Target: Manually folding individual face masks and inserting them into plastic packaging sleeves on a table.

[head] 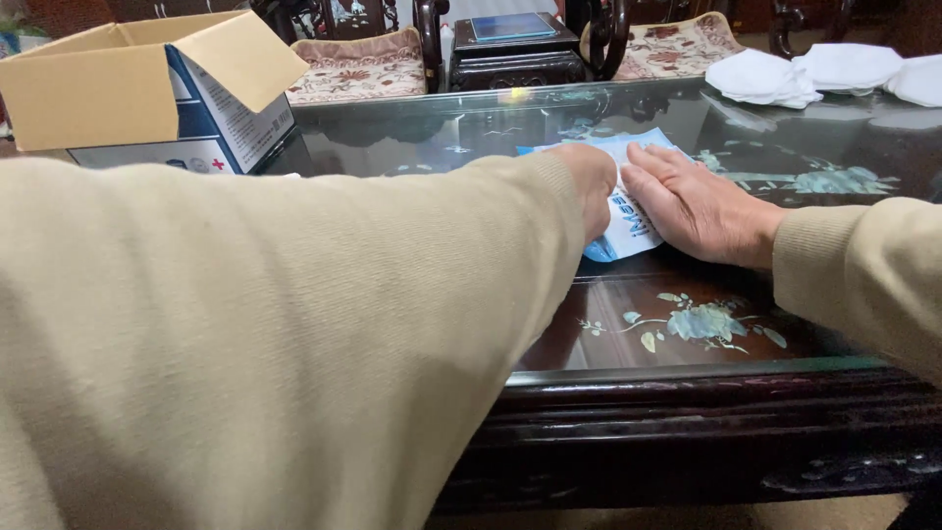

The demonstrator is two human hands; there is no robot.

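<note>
head view: a flat blue-and-white plastic packet (628, 211) lies on the dark glass-topped table (687, 334). the right hand (699, 208) presses it flat, fingers together. the left hand (592, 186) rests on its left edge; its grip is hidden. on slick glass, uneven pressure could likely slide or crease the packet.

Both arms wear long beige knitted sweater sleeves with ribbed cuffs, leaving the left hand (596, 186) and right hand (699, 208) bare.
</note>
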